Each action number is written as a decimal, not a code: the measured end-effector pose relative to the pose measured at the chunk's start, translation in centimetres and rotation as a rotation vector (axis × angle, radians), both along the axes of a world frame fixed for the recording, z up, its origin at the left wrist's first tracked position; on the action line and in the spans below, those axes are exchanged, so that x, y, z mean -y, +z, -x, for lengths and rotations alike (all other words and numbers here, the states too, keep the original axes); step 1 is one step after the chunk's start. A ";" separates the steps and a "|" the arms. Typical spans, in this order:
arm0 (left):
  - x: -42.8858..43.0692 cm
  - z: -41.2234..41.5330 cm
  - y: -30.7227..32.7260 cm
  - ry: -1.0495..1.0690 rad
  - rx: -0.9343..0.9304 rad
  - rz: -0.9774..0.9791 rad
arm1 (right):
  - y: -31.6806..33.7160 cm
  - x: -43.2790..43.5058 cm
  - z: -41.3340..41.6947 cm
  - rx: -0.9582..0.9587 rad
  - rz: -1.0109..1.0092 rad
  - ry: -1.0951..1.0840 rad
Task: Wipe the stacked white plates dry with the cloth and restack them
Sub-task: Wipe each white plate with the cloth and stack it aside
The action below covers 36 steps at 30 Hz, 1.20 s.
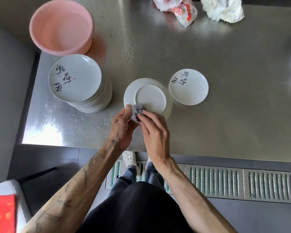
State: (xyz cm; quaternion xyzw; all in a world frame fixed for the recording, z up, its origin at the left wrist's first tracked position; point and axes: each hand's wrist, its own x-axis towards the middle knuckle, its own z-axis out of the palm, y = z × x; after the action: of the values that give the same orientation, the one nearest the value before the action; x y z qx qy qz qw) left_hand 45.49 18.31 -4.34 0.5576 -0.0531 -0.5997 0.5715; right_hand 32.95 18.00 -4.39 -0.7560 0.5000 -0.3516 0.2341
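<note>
Table (225,123): plate stack (76,78) at 9 o'clock of the upturned plate (150,96), probably undried; lone plate (189,88) at 3 likely starts the dry pile. Left hand (123,122) grips the upturned plate's 7 o'clock rim to steady it, right hand (154,132) pinches cloth (137,109) against the underside.

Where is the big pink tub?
In the head view, the pink tub sits at the far left of the steel table, just behind the tall stack of plates, which is its nearest neighbour.
</note>
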 end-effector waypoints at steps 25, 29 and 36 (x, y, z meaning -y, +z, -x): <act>-1.1 -1.4 0.8 -0.112 0.097 0.004 | 1.6 9.0 4.1 0.029 -0.350 -0.250; -0.9 -0.8 0.7 -0.156 0.127 -0.008 | 3.4 10.2 1.6 -0.045 -0.220 -0.039; -1.3 -0.9 0.1 -0.190 0.153 0.010 | 3.3 9.9 0.5 -0.116 -0.135 0.193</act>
State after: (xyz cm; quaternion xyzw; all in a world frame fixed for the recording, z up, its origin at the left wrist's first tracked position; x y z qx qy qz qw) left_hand 46.40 19.60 -4.28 0.5912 -0.1520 -0.6068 0.5091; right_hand 32.47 8.12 -1.12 -0.8022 0.4602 -0.2486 0.2880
